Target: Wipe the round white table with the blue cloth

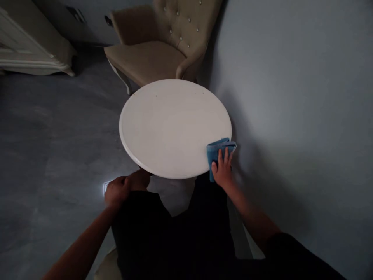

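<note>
A folded blue cloth (pixel 214 154) lies over the near right edge of a round white table (pixel 171 124), one end hanging below the rim. My right hand (pixel 223 170) presses on this cloth with its fingers over it and the thumb at its left side. Below the table's near left edge, my left hand (pixel 117 191) rests at my bare knee (pixel 140 179), its thumb showing and its fingers partly hidden. Beside that hand is a small bright glow (pixel 105 188); whether it is an object or a reflection, I cannot tell. Several tiny dark specks dot the far part of the tabletop.
A beige armchair (pixel 148 60) with a buttoned back stands just beyond the table. Close along the right side runs a grey wall (pixel 297 97). A pale cabinet (pixel 32 46) stands at the far left on the grey floor (pixel 67 132). Wall sockets (pixel 76 14) show behind the chair.
</note>
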`<action>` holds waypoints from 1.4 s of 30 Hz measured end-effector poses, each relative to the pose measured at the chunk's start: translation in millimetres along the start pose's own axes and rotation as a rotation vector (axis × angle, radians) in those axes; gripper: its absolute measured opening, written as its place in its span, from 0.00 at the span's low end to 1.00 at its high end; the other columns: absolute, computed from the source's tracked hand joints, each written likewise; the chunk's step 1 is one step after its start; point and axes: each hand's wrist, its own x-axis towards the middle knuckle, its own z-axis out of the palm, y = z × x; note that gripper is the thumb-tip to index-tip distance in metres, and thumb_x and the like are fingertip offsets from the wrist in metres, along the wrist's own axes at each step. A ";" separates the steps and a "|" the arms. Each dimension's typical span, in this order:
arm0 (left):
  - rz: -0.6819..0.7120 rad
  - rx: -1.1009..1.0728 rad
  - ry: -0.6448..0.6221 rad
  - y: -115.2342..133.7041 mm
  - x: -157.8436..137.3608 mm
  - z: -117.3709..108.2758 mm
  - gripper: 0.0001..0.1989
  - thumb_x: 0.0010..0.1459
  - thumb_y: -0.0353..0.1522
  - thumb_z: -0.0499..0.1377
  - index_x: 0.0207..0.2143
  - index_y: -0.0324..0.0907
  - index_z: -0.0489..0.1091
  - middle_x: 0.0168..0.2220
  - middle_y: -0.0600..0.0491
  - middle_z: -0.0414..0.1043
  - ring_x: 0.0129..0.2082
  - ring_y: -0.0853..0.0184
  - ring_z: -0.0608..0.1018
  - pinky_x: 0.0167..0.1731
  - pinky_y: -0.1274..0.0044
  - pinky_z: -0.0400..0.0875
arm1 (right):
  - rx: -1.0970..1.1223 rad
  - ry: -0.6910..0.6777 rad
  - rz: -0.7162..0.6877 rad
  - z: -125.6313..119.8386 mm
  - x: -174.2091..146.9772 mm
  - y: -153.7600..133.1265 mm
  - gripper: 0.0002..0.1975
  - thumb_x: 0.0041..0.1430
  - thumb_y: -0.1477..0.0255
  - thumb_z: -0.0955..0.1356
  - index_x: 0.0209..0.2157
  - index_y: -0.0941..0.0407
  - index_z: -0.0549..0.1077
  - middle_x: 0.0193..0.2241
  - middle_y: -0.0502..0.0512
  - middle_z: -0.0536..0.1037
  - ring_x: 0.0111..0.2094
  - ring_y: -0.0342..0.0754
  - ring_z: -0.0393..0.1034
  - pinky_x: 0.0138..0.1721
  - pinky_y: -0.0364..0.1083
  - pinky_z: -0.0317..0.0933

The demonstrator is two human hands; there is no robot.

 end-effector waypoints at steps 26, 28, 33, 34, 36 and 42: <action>-0.064 -0.187 0.023 -34.5 13.4 5.9 0.25 0.72 0.44 0.53 0.50 0.43 0.87 0.55 0.39 0.89 0.61 0.46 0.84 0.66 0.62 0.76 | -0.036 -0.182 -0.227 29.2 515.3 -272.3 0.47 0.87 0.60 0.41 0.68 0.80 0.75 0.72 0.88 0.72 0.78 0.79 0.61 0.74 0.83 0.45; -0.070 -0.193 0.016 -34.3 13.4 5.1 0.23 0.73 0.43 0.54 0.51 0.44 0.88 0.56 0.40 0.89 0.61 0.46 0.84 0.67 0.62 0.75 | -0.038 -0.218 -0.364 40.1 508.0 -330.3 0.43 0.89 0.60 0.45 0.67 0.74 0.79 0.74 0.79 0.73 0.78 0.77 0.62 0.77 0.84 0.40; -0.081 -0.185 0.003 -31.6 9.6 1.8 0.23 0.74 0.41 0.54 0.51 0.43 0.89 0.58 0.39 0.88 0.61 0.46 0.84 0.67 0.61 0.74 | -0.094 -0.318 -0.745 45.6 420.9 -447.3 0.45 0.90 0.60 0.44 0.60 0.80 0.79 0.69 0.72 0.80 0.78 0.72 0.62 0.78 0.84 0.36; -0.079 -0.176 0.004 -31.1 8.2 0.9 0.23 0.74 0.41 0.54 0.51 0.42 0.89 0.57 0.39 0.88 0.61 0.46 0.84 0.66 0.61 0.75 | -0.098 -0.336 -0.819 42.2 391.6 -461.3 0.44 0.90 0.59 0.45 0.60 0.80 0.79 0.68 0.71 0.81 0.78 0.70 0.62 0.79 0.83 0.35; -0.064 -0.154 0.005 -30.4 4.8 -1.0 0.24 0.75 0.40 0.53 0.50 0.42 0.89 0.57 0.38 0.88 0.60 0.47 0.84 0.66 0.62 0.74 | -0.096 -0.369 -0.941 32.9 323.4 -475.0 0.34 0.88 0.56 0.57 0.61 0.69 0.83 0.67 0.62 0.83 0.78 0.66 0.63 0.82 0.78 0.32; -0.074 -0.090 0.021 -26.2 -9.4 -3.3 0.28 0.75 0.40 0.50 0.50 0.36 0.89 0.54 0.35 0.89 0.55 0.49 0.86 0.60 0.65 0.76 | -0.165 -0.320 -1.349 -0.4 106.2 -388.7 0.21 0.76 0.60 0.64 0.55 0.37 0.90 0.64 0.37 0.86 0.82 0.60 0.58 0.87 0.72 0.32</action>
